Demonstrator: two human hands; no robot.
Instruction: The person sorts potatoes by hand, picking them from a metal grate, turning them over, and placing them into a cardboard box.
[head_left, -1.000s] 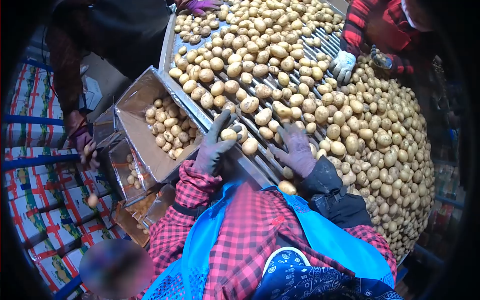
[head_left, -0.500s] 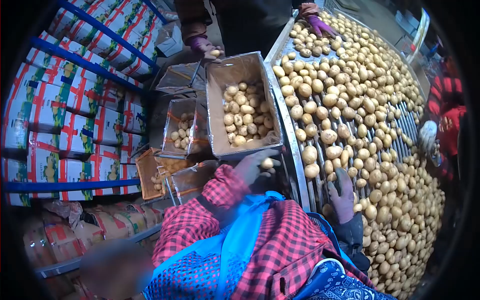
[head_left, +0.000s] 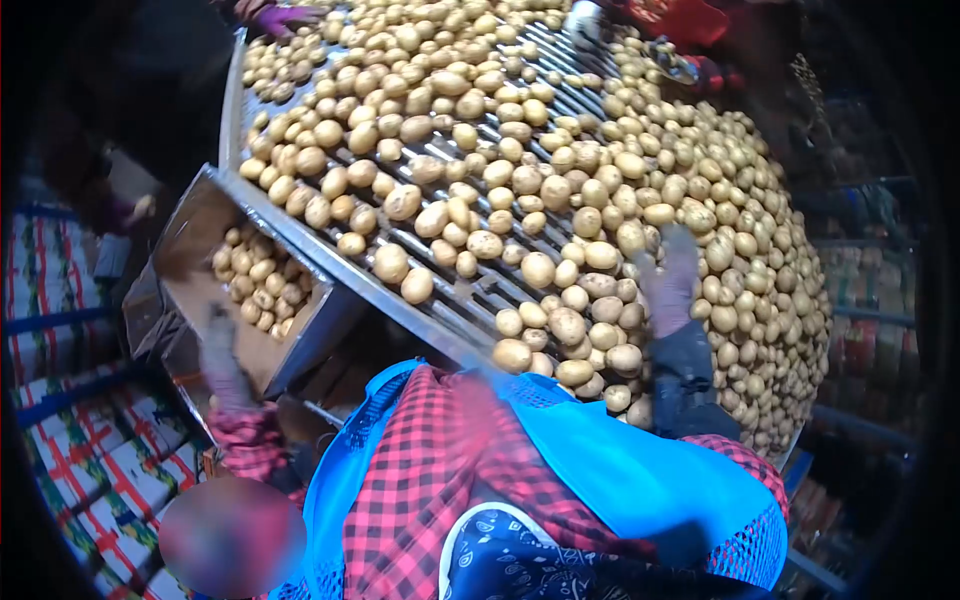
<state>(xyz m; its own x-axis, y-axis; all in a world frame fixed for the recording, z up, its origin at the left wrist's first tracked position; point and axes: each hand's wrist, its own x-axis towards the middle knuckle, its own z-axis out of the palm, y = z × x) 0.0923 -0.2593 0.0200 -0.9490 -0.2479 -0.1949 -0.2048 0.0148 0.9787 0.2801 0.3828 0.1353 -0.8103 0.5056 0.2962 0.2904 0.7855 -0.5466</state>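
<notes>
My left hand (head_left: 224,362), gloved in grey and smeared by motion, is at the near left side of a cardboard box (head_left: 186,222). Several potatoes (head_left: 262,278) lie inside that box. Whether anything is in the left hand's fingers cannot be made out. On the right, my right hand (head_left: 672,285), in a purplish-grey glove, reaches onto the potatoes (head_left: 568,327) spread over the slatted metal table. Its thumb and fingers stand apart, touching or just above the pile, with no potato visible in its grasp.
The metal rim (head_left: 330,262) of the sorting table runs between me and the potatoes. A co-worker's purple glove (head_left: 287,18) is at the far left of the table, and another's white glove (head_left: 583,24) at the far side. Printed cartons (head_left: 110,450) stand stacked at lower left.
My view has swung right, so the box now appears further left. My left hand, which held a potato below the box, is now at the box. My right hand is further onto the pile.
</notes>
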